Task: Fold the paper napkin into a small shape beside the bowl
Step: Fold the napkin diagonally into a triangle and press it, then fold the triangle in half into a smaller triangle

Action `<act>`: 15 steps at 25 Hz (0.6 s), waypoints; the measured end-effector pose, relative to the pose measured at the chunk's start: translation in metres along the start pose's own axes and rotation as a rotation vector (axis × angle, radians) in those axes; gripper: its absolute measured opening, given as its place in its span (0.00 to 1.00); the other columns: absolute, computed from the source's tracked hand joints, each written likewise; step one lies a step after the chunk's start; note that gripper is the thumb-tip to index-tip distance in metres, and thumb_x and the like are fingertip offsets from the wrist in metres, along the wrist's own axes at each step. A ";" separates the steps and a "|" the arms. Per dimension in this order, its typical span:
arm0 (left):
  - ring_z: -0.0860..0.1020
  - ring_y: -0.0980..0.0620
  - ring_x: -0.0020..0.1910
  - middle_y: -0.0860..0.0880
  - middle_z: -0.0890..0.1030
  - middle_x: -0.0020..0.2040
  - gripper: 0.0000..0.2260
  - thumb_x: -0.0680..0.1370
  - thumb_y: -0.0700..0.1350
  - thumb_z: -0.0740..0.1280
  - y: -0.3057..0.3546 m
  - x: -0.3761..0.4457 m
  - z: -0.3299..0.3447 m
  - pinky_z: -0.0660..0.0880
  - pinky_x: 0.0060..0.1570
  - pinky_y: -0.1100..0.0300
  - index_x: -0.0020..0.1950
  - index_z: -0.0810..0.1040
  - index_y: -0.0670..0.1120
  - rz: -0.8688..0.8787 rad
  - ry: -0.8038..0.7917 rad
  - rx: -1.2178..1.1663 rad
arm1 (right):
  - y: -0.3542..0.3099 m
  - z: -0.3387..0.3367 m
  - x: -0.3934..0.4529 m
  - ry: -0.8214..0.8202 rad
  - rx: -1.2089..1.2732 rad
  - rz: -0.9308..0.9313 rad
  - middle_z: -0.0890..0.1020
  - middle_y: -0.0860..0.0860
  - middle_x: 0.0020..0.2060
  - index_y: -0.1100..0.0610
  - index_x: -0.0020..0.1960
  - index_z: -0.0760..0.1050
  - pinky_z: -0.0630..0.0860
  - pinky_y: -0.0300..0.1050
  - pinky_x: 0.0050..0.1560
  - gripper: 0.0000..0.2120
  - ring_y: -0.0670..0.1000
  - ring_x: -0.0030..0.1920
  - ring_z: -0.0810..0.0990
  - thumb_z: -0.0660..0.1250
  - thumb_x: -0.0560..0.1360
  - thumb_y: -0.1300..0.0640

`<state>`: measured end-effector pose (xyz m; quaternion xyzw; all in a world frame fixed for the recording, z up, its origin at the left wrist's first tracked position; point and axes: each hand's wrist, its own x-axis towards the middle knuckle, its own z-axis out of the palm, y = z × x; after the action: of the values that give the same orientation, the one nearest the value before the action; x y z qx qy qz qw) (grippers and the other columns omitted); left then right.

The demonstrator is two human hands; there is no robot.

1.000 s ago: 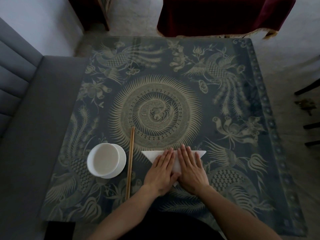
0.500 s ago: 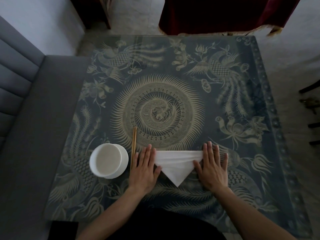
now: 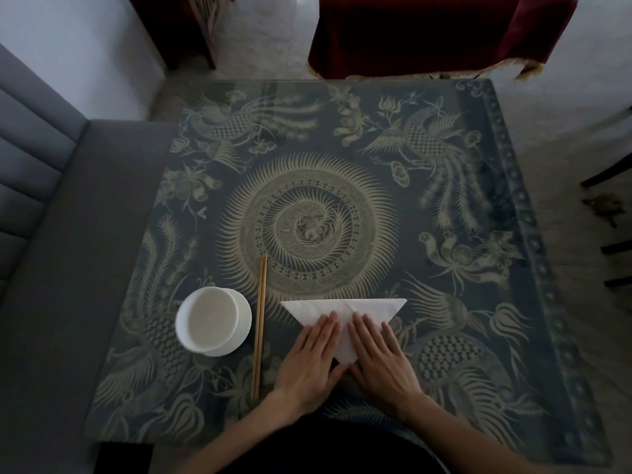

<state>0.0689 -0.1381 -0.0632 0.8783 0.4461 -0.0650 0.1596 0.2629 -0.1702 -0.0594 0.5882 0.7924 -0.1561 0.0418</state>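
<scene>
A white paper napkin (image 3: 345,311) lies folded as a downward-pointing triangle near the table's front edge, its long edge away from me. My left hand (image 3: 313,359) rests flat on the triangle's left slope, fingers spread. On the right slope my right hand (image 3: 379,360) presses flat the same way. The two hands almost meet over the lower tip, which shows between them. A white bowl (image 3: 212,321) stands to the left of the napkin. Wooden chopsticks (image 3: 260,323) lie between bowl and napkin.
The table (image 3: 478,336) has a dark blue top with pale phoenix and sunburst patterns. A grey sofa (image 3: 51,268) runs along the left. A dark red draped piece of furniture (image 3: 427,32) stands beyond the far edge. Dark chair legs (image 3: 612,248) show at the right.
Half a second ago my hands lay flat at the napkin's outer corners. Both have slid inward and now press side by side on the lower half of the triangle.
</scene>
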 end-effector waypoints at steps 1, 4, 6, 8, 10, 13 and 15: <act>0.49 0.47 0.79 0.44 0.50 0.80 0.31 0.83 0.60 0.48 -0.003 -0.004 0.002 0.49 0.74 0.48 0.80 0.53 0.42 -0.012 -0.007 0.015 | 0.002 0.001 -0.003 -0.013 0.004 0.019 0.55 0.57 0.77 0.61 0.77 0.55 0.52 0.60 0.72 0.34 0.57 0.77 0.53 0.52 0.80 0.40; 0.51 0.46 0.79 0.44 0.52 0.80 0.31 0.82 0.59 0.50 -0.013 -0.012 0.001 0.50 0.73 0.47 0.79 0.56 0.42 -0.068 -0.025 0.042 | 0.009 -0.001 -0.008 -0.056 -0.008 0.051 0.53 0.56 0.78 0.57 0.78 0.51 0.50 0.62 0.73 0.35 0.56 0.77 0.48 0.48 0.80 0.36; 0.49 0.47 0.79 0.45 0.51 0.80 0.31 0.82 0.60 0.50 -0.020 -0.018 -0.001 0.49 0.73 0.46 0.79 0.54 0.42 -0.127 -0.028 0.046 | 0.016 -0.004 -0.011 -0.066 0.000 0.116 0.53 0.55 0.78 0.56 0.78 0.51 0.49 0.62 0.73 0.35 0.56 0.77 0.48 0.44 0.79 0.35; 0.49 0.47 0.79 0.45 0.50 0.81 0.31 0.82 0.60 0.50 -0.028 -0.023 -0.003 0.49 0.73 0.46 0.79 0.53 0.42 -0.178 -0.019 0.044 | 0.025 -0.008 -0.014 -0.056 0.015 0.204 0.54 0.54 0.78 0.57 0.78 0.51 0.48 0.61 0.73 0.36 0.56 0.77 0.49 0.40 0.79 0.35; 0.49 0.47 0.79 0.45 0.50 0.81 0.31 0.82 0.59 0.49 -0.034 -0.026 -0.005 0.49 0.74 0.46 0.79 0.52 0.41 -0.201 -0.015 0.040 | 0.038 -0.012 -0.021 -0.038 0.016 0.286 0.53 0.53 0.78 0.57 0.78 0.50 0.47 0.61 0.73 0.35 0.55 0.77 0.48 0.40 0.79 0.36; 0.49 0.46 0.79 0.44 0.52 0.80 0.31 0.83 0.59 0.48 -0.036 -0.025 -0.008 0.48 0.74 0.47 0.79 0.53 0.41 -0.204 0.008 0.022 | 0.050 -0.017 -0.024 -0.038 -0.018 0.347 0.47 0.51 0.78 0.56 0.78 0.43 0.43 0.62 0.75 0.35 0.54 0.77 0.41 0.38 0.79 0.36; 0.50 0.45 0.79 0.43 0.54 0.80 0.30 0.83 0.58 0.51 -0.036 -0.020 -0.014 0.48 0.74 0.47 0.79 0.55 0.41 -0.205 0.062 0.011 | 0.050 -0.021 -0.020 -0.024 -0.021 0.356 0.44 0.51 0.78 0.56 0.78 0.41 0.40 0.61 0.75 0.35 0.53 0.77 0.38 0.38 0.79 0.37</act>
<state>0.0275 -0.1283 -0.0532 0.8305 0.5378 -0.0561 0.1335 0.3186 -0.1698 -0.0438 0.7168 0.6768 -0.1450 0.0844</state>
